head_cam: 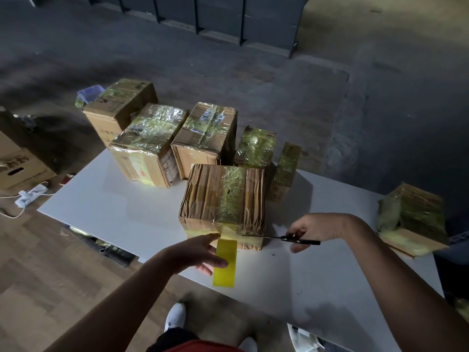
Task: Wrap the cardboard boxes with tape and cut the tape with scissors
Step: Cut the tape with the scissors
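Note:
A crumpled cardboard box (208, 196) with yellowish tape across its top stands on the white table (121, 199) near its front edge. My left hand (203, 252) holds a yellow tape roll (225, 262) seen edge-on, just below the box's front face. A strip of tape runs from the roll up onto the box. My right hand (309, 229) grips black-handled scissors (286, 238). Their blades point left at the box's lower right corner, level with the tape.
Several taped boxes (149, 141) stand behind the front box at the table's far edge. Another taped box (411, 219) sits at the right end. On the floor to the left are a large carton (17, 168) and a white power strip (31, 194).

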Demonstrator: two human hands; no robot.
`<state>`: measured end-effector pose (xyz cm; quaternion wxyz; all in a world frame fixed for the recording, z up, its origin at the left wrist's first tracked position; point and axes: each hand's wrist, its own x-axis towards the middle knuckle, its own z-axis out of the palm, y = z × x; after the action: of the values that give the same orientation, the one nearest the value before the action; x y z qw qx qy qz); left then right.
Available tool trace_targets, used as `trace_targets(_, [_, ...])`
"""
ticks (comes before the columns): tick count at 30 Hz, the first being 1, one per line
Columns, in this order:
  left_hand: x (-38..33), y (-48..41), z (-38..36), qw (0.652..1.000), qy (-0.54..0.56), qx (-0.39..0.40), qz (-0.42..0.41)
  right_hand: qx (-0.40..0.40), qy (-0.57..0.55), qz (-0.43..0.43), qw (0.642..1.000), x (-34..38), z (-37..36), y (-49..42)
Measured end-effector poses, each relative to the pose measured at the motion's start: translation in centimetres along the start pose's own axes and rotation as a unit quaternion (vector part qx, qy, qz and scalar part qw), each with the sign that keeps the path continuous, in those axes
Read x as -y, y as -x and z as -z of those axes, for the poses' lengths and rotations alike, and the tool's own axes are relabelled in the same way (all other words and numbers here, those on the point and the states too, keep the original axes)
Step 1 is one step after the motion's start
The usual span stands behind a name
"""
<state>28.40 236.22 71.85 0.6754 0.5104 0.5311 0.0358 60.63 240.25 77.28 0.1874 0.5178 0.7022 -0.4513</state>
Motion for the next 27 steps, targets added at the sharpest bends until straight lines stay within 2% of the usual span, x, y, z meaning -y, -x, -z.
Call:
trace_targets(9, [-0.1,0.0,0.1,1.0,0.003,0.019,0.008,0.013,-0.006,0.025,1.0,1.9,-0.8,-0.3])
trace_targets(16, [-0.2,-0.2,0.1,1.0,0.01,0.02,0.009,-0.011,-0.048,0.056,0.997,3.9,-1.1,-1.7])
trace_targets(22, [0.3,0.0,0.3,0.998,0.02,0.05,0.01,-0.015,-0.019,0.028,0.999,4.4,-1.1,-2.3])
trace_targets(27, [0.4,-0.1,0.3,0.998,0.01,0.053,0.008,-0.018,-0.041,0.017,0.999,5.1,-1.3,-2.7])
